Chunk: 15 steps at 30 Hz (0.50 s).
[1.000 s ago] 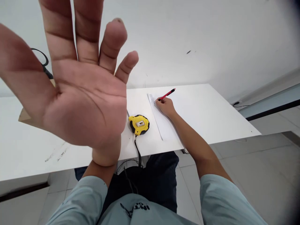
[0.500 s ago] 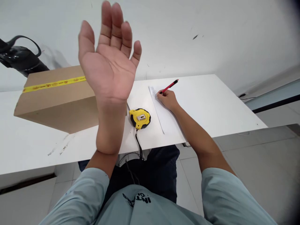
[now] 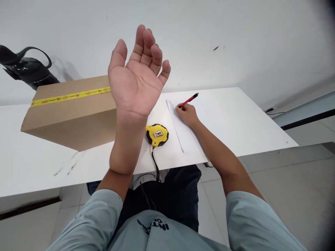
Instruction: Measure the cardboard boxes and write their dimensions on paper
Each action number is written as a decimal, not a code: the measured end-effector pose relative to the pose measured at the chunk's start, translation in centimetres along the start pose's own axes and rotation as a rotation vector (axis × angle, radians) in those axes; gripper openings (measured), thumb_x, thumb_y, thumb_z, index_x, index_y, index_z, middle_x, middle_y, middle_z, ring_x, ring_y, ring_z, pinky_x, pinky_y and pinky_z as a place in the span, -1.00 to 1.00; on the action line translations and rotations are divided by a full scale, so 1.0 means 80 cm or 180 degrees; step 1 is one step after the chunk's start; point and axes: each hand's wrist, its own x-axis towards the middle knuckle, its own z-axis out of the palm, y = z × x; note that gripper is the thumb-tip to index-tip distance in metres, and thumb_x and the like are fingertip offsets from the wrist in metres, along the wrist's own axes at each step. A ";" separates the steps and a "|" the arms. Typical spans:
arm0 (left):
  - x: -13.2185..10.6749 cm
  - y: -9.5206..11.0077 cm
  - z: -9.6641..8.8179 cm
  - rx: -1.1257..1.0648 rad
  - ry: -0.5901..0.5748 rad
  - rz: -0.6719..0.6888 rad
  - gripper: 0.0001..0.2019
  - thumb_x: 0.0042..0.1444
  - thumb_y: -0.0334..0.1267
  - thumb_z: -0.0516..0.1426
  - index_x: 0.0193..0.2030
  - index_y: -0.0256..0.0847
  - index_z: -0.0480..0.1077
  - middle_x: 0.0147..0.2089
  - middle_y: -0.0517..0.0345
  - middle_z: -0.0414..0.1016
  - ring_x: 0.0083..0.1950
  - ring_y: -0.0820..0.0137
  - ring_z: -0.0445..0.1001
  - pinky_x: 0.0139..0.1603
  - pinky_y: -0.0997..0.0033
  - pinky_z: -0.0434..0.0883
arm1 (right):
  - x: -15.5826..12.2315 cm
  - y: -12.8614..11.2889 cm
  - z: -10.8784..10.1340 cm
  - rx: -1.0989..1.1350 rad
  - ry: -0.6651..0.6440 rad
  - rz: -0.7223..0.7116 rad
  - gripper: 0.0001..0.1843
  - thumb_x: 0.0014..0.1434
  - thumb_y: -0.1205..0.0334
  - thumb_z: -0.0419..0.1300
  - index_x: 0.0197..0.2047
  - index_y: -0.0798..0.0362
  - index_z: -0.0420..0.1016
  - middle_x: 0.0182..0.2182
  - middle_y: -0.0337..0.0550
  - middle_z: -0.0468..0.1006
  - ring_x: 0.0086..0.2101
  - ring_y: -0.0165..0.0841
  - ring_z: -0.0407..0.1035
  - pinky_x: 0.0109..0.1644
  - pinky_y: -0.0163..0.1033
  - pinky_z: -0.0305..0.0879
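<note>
My left hand [image 3: 137, 78] is raised above the white table [image 3: 235, 118], palm towards me, fingers stretched upward and holding nothing. Behind it stands a brown cardboard box [image 3: 70, 111] sealed with yellow tape. My right hand [image 3: 186, 113] rests on a sheet of white paper [image 3: 183, 134] and grips a red pen [image 3: 188, 100], tip on the paper's upper left corner. A yellow and black tape measure [image 3: 157, 134] lies between my two arms, its black strap hanging over the table's front edge.
A shiny black bag [image 3: 26, 69] sits at the far left behind the box, against the white wall. Scuff marks show on the table's left front. Grey floor tiles lie to the right, with a dark cable along the wall base.
My left hand has drawn away from the camera and moved right, uncovering the box and the black bag. My right hand has stayed on the paper with the pen.
</note>
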 end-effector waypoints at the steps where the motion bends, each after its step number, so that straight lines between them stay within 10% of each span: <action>1: 0.000 0.000 0.001 -0.0067 -0.0021 -0.0016 -0.44 0.61 0.05 -0.17 0.66 0.15 0.00 -0.42 0.25 0.60 0.35 0.32 0.46 0.13 0.29 0.37 | 0.000 0.000 0.000 0.0009 0.0001 0.0003 -0.76 0.05 0.11 0.23 -0.29 0.08 0.59 -0.47 -0.24 0.39 -0.36 -0.37 0.25 -0.17 -0.19 0.30; 5: -0.001 -0.002 0.003 -0.0113 -0.0020 -0.0026 -0.45 0.60 0.05 -0.12 0.65 0.17 0.03 -0.45 0.23 0.59 0.57 0.39 0.22 0.18 0.30 0.38 | 0.001 0.001 0.001 0.0042 0.0027 0.0015 -0.78 0.04 0.12 0.23 -0.31 0.08 0.59 -0.46 -0.24 0.41 -0.36 -0.37 0.26 -0.17 -0.19 0.30; 15: 0.004 -0.011 -0.004 0.1022 0.0414 0.0294 -0.65 0.50 0.10 0.02 0.18 0.14 0.55 -0.07 0.17 0.73 0.32 0.14 0.60 0.21 0.26 0.57 | 0.000 0.001 0.000 0.0101 0.0037 0.0077 -0.80 -0.01 0.16 0.23 -0.34 0.07 0.59 -0.51 -0.27 0.37 -0.39 -0.39 0.23 -0.21 -0.21 0.26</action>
